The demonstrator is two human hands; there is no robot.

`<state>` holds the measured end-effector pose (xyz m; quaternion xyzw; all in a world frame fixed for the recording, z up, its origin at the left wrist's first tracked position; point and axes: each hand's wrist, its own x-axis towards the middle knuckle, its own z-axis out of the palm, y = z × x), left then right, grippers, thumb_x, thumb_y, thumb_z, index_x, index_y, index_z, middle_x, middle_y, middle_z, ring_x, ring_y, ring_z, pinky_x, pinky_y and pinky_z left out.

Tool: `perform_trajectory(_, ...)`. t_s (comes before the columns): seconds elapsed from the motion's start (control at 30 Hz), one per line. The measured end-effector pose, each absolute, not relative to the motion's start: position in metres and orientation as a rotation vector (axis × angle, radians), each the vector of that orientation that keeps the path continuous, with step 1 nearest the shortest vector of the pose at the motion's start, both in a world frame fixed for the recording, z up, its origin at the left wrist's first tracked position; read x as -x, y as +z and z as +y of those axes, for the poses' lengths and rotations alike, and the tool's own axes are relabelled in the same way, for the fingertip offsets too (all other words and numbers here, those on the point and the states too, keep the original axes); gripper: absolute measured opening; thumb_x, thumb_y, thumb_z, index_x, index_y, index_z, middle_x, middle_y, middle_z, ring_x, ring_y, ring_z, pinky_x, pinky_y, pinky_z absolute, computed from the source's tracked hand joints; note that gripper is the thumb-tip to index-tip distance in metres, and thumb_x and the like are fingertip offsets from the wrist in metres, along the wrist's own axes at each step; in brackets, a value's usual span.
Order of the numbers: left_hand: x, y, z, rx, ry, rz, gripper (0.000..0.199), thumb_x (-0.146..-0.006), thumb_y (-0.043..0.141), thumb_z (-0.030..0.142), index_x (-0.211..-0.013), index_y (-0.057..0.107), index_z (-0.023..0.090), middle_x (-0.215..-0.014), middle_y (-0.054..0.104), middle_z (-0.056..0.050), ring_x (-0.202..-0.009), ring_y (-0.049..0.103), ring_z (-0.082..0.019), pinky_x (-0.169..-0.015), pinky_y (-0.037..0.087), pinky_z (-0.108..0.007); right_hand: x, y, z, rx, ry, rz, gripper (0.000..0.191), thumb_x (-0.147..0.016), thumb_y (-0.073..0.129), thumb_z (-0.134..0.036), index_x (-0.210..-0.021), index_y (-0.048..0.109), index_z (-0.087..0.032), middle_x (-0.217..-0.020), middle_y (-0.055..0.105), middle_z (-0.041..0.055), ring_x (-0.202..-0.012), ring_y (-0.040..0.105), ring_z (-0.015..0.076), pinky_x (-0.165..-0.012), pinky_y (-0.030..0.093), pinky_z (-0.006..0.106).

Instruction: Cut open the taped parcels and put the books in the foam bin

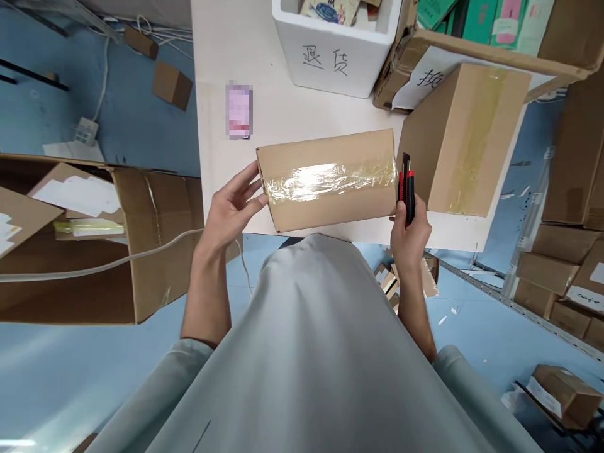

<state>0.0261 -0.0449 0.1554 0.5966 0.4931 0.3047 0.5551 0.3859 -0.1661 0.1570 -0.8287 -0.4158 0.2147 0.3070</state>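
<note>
A long brown cardboard box point(330, 211), with shiny clear tape along its top face, lies slightly tilted near the front edge of the white table point(226, 38). My left hand point(236, 198) grips its left end, thumb at the front corner and fingers on the end face. At the other end, my right hand point(411, 229) is closed round a red and black utility knife point(406, 189), which points away from me. That hand is also close against the box's right end; whether its fingers press on the cardboard is hidden.
To the right stands a larger taped carton point(507, 138). Behind are a white foam bin point(335, 66) with handwriting and an open carton point(561, 56) of green packages. A blurred pinkish item point(239, 112) lies at left. A large open box point(163, 220) stands left of the table.
</note>
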Motion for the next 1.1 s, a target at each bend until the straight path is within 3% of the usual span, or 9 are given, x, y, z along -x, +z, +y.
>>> perform_trajectory(0.23, -0.026, 0.158, -0.026, -1.45, 0.669, 1.103, 0.08, -0.094, 0.086, 0.073, -0.161, 0.068, 0.032, -0.176, 0.059, -0.008, -0.166, 0.051, -0.042, -0.139, 0.043, -0.068, -0.383, 0.164, -0.179, 2.171, 0.634, -1.096, 0.054, -0.117, 0.046, -0.059, -0.154, 0.067, -0.025, -0.113, 0.083, 0.0081, -0.087, 0.078, 0.0237, -0.087, 0.066, 0.04)
perform_trajectory(0.4, -0.016, 0.157, -0.014, -1.523, 0.615, 1.126, 0.102, -0.087, 0.094, 0.073, -0.17, 0.056, 0.027, -0.181, 0.05, -0.013, -0.154, 0.064, -0.043, -0.131, 0.051, -0.074, -0.373, 0.163, -0.176, 2.242, 0.598, -1.082, 0.053, -0.119, 0.041, -0.057, -0.153, 0.066, -0.026, -0.109, 0.082, 0.0093, -0.092, 0.079, 0.0267, -0.086, 0.063, 0.039)
perform_trajectory(0.5, -0.014, 0.158, 0.001, -1.642, 0.552, 1.114, 0.112, -0.086, 0.092, 0.077, -0.176, 0.047, 0.028, -0.186, 0.039, -0.017, -0.163, 0.054, -0.046, -0.128, 0.051, -0.076, -0.367, 0.163, -0.174, 2.25, 0.607, -1.072, 0.054, -0.12, 0.039, -0.057, -0.154, 0.064, -0.023, -0.108, 0.082, 0.0106, -0.095, 0.079, 0.0272, -0.087, 0.061, 0.037)
perform_trajectory(0.6, -0.02, 0.158, 0.017, -1.666, 0.522, 1.071, 0.111, -0.084, 0.092, 0.077, -0.174, 0.05, 0.028, -0.185, 0.043, -0.018, -0.165, 0.052, -0.044, -0.128, 0.05, -0.074, -0.363, 0.162, -0.172, 2.254, 0.598, -1.049, 0.052, -0.12, 0.039, -0.055, -0.153, 0.064, -0.023, -0.114, 0.082, 0.0123, -0.097, 0.079, 0.0275, -0.086, 0.061, 0.036)
perform_trajectory(0.73, -0.031, 0.151, 0.026, -1.625, 0.584, 1.174, 0.096, -0.078, 0.098, 0.056, -0.163, 0.063, 0.029, -0.176, 0.056, -0.016, -0.153, 0.065, -0.041, -0.127, 0.056, -0.068, -0.356, 0.16, -0.173, 2.243, 0.577, -1.018, 0.05, -0.121, 0.037, -0.054, -0.151, 0.063, -0.024, -0.121, 0.081, 0.0135, -0.103, 0.079, 0.0284, -0.088, 0.061, 0.037)
perform_trajectory(0.9, -0.035, 0.147, 0.028, -1.725, 0.633, 1.285, 0.081, -0.075, 0.076, 0.023, -0.155, 0.072, 0.03, -0.161, 0.068, -0.011, -0.144, 0.072, -0.037, -0.124, 0.06, -0.063, -0.349, 0.158, -0.176, 2.224, 0.579, -0.969, 0.052, -0.122, 0.034, -0.054, -0.152, 0.061, -0.022, -0.122, 0.081, 0.0142, -0.107, 0.079, 0.0292, -0.091, 0.061, 0.039)
perform_trajectory(1.0, -0.055, 0.17, 0.027, -1.981, 0.545, 1.302, 0.081, -0.08, 0.07, 0.02, -0.161, 0.067, 0.032, -0.161, 0.069, -0.01, -0.152, 0.066, -0.038, -0.131, 0.053, -0.066, -0.35, 0.158, -0.177, 2.215, 0.568, -0.961, 0.051, -0.122, 0.036, -0.052, -0.154, 0.061, -0.022, -0.124, 0.082, 0.0145, -0.107, 0.08, 0.0295, -0.09, 0.063, 0.039)
perform_trajectory(1.1, -0.11, 0.2, 0.013, -2.256, 0.583, 1.065, 0.071, -0.098, 0.065, 0.023, -0.168, 0.058, 0.035, -0.18, 0.052, -0.008, -0.169, 0.047, -0.036, -0.138, 0.042, -0.066, -0.351, 0.159, -0.179, 2.225, 0.557, -0.981, 0.051, -0.122, 0.037, -0.051, -0.156, 0.06, -0.022, -0.127, 0.083, 0.0143, -0.107, 0.082, 0.0301, -0.088, 0.064, 0.038)
